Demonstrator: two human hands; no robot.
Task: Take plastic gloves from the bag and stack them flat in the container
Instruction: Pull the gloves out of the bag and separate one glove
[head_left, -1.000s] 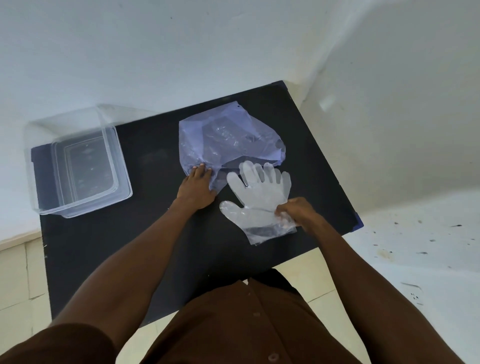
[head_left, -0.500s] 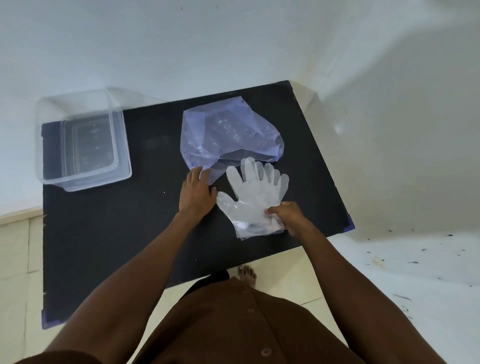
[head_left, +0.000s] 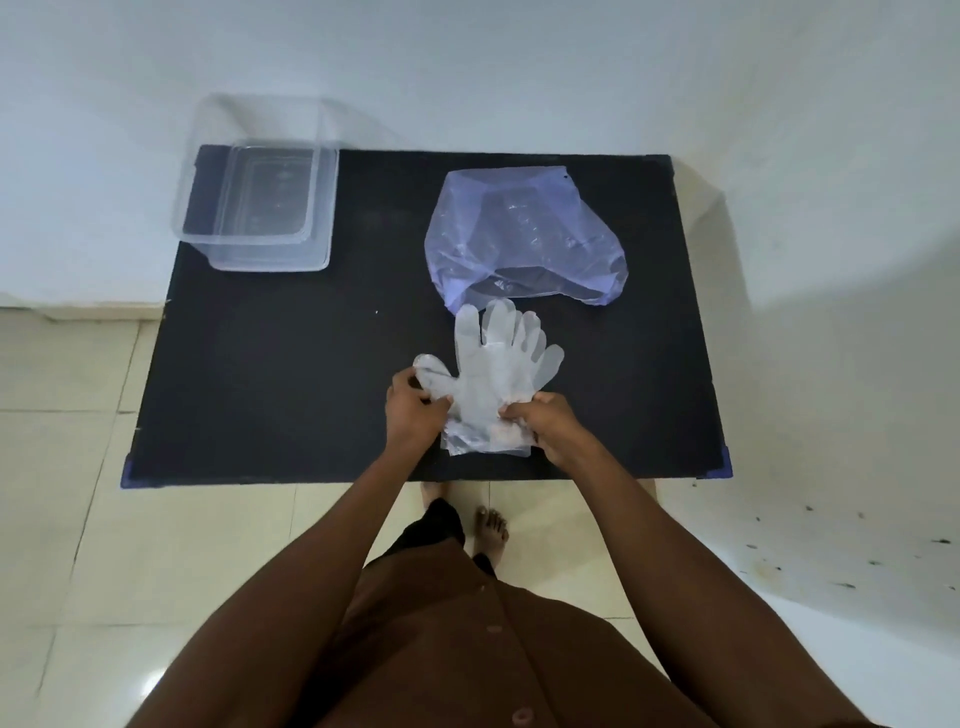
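Gloves (head_left: 493, 374) lie flat at frame centre on black worktop (head_left: 270, 374), fingers pointing up-frame. Left hand (head_left: 413, 410) grip pinched on thumb side, right hand (head_left: 545, 423) grip pinched on cuff edge, likely to lift stack unwrinkled. Bag (head_left: 524, 234) just above, mouth toward gloves. Container (head_left: 260, 208) upper left, apparently empty.

Both arms reach forward, bare forearms converging near middle. Left hand (head_left: 413, 410) knuckles up, fingers curled, pinching glove (head_left: 493, 374) at thumb side. Right hand (head_left: 545, 423) just right of it, fingers curled, pinching glove's cuff edge. Hands close, not touching.
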